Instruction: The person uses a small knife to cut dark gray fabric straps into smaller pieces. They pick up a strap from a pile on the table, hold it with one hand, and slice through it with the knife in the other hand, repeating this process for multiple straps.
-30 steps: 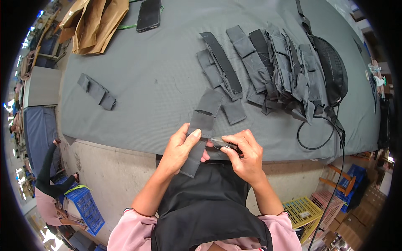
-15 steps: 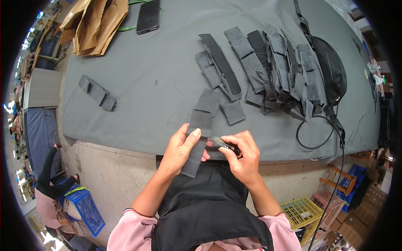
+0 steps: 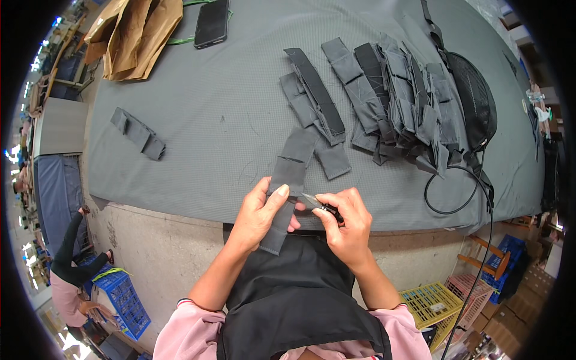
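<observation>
My left hand (image 3: 259,215) pinches a dark grey fabric strip (image 3: 288,174) at the table's front edge, thumb on top and fingers underneath. The strip's lower end hangs toward my black apron, while its upper end rests on the table. In my right hand (image 3: 350,225) is a small pair of thread snips (image 3: 324,207) with black handles. Their pointed metal blades lie close by the strip's right edge, next to my left thumb; whether they touch the cloth I cannot tell. Just beyond the strip lie more grey fabric strips (image 3: 315,99), some with loose threads.
A heap of similar strips (image 3: 396,90) lies at the right, beside a black waist bag (image 3: 471,99) and a black cable (image 3: 427,201). One folded strip (image 3: 139,133) lies alone at left. A phone (image 3: 212,24) and brown paper bag (image 3: 141,42) are at the back. Plastic crates (image 3: 432,306) stand below right.
The snips have turned slightly in my right hand, their blades now showing more plainly beside the strip. My left hand keeps its hold; the strip has barely shifted.
</observation>
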{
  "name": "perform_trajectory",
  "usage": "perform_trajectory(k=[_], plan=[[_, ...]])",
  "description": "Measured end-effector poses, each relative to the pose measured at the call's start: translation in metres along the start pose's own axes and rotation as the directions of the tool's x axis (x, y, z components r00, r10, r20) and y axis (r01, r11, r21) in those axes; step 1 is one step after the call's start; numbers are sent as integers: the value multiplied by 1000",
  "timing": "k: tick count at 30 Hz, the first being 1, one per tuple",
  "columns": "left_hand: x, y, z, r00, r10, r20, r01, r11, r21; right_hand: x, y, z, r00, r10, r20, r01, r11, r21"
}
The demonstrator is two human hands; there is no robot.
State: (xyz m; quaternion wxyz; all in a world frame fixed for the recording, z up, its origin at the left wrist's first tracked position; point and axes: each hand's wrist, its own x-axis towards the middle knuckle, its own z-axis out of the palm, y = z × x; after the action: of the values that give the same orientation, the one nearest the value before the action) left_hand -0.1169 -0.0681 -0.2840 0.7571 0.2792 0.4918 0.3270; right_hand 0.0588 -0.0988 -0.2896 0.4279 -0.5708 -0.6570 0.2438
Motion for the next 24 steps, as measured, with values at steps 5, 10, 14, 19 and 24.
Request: perform_trajectory(k=[5,10,14,19,24], plan=[[0,0,0,1000,-21,7,21,999,-31,-2,-4,-2,997,68,-31,-66,997,49],[1,-3,2,1000,-22,14,23,997,-72,0,-7,0,994,111,-23,-106,984,143],[0,-6,-2,999,-3,35,5,997,-72,1,-9,-1,997,79,5,-79,994,82],[-1,-8,-4,996,38,86,-27,992,-125,4,0,-5,992,110,57,-117,983,145],[-3,-6,-3,991,39,131,-16,986,-167,17,-7,-11,985,161,-65,-160,987,16]])
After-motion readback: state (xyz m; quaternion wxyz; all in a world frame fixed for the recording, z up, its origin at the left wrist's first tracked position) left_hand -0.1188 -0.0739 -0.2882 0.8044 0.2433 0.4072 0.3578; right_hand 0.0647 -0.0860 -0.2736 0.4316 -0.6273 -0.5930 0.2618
